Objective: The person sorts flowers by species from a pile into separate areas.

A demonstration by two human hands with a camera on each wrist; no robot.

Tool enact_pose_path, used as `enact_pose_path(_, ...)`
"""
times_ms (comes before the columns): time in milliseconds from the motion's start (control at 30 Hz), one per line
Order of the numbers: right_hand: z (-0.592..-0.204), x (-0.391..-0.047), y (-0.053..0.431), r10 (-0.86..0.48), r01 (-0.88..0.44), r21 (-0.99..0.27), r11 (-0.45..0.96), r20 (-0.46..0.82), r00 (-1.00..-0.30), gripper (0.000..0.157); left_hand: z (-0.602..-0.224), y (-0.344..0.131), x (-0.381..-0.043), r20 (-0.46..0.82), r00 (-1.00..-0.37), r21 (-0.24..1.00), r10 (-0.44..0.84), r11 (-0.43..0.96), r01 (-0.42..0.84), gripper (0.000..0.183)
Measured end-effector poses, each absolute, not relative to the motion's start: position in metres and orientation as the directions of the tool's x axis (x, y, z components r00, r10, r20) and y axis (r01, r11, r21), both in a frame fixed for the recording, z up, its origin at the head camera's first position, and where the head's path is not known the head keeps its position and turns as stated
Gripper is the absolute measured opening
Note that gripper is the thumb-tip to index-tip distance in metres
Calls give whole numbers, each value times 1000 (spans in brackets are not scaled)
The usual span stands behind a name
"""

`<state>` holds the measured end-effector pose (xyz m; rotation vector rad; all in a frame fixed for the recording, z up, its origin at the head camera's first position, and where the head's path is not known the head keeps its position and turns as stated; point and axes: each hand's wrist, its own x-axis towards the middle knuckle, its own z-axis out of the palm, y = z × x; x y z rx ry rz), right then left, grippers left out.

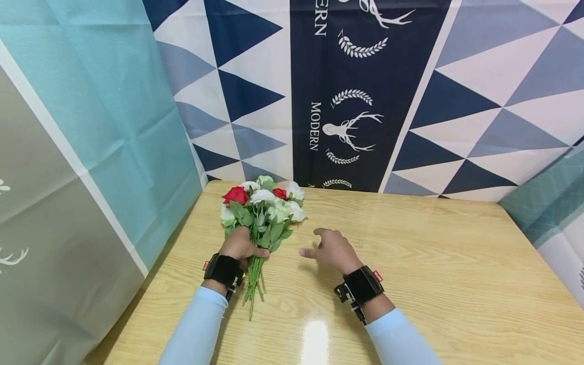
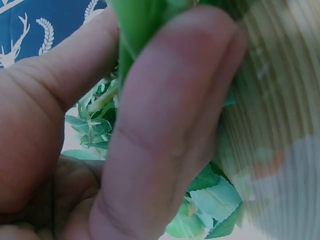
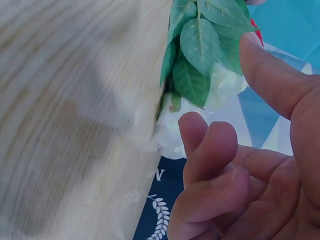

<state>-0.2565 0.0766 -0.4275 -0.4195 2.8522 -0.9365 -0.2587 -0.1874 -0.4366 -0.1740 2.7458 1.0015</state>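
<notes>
A bouquet of artificial-looking flowers (image 1: 262,197), red and white blooms over green leaves, lies on the left part of the table with its stems (image 1: 255,284) toward the person. My left hand (image 1: 239,246) grips it just below the leaves, thumb across the top. In the left wrist view, fingers (image 2: 160,125) curl round the green stems, leaves showing behind them. To the right of the bouquet, my right hand (image 1: 335,251) hovers apart from it, holding nothing. The right wrist view shows its thumb (image 3: 272,75) spread from loosely bent fingers, with leaves (image 3: 200,47) beyond.
The wooden table (image 1: 433,263) stretches far to the right. A patterned cloth (image 1: 255,101) hangs along its back edge, close behind the blooms, and a blue and grey cloth (image 1: 128,132) hangs along the left side. Both wrists wear black straps with small cameras.
</notes>
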Motion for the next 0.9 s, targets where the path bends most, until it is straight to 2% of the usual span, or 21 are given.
enact_pose_path(167, -429, -253, 78, -295, -230, -596, 770, -13, -955, 75, -436, -204, -261, -264, -963, 603, -52, 770, -207, 73)
enact_pose_path(467, -425, -250, 97, -275, -232, -557, 797, 6, -961, 74, -431, -224, -267, -275, -961, 551, -39, 812, -191, 54)
enact_pose_path(733, -419, -251, 120, -281, -245, -547, 800, 18, -959, 73, -431, -230, -266, -284, -957, 530, -54, 823, -204, 83)
enact_pose_path(900, -412, -254, 129, -313, -291, -537, 792, 51, -948, 69, -425, -228, -257, -256, -964, 526, -73, 826, -202, 67)
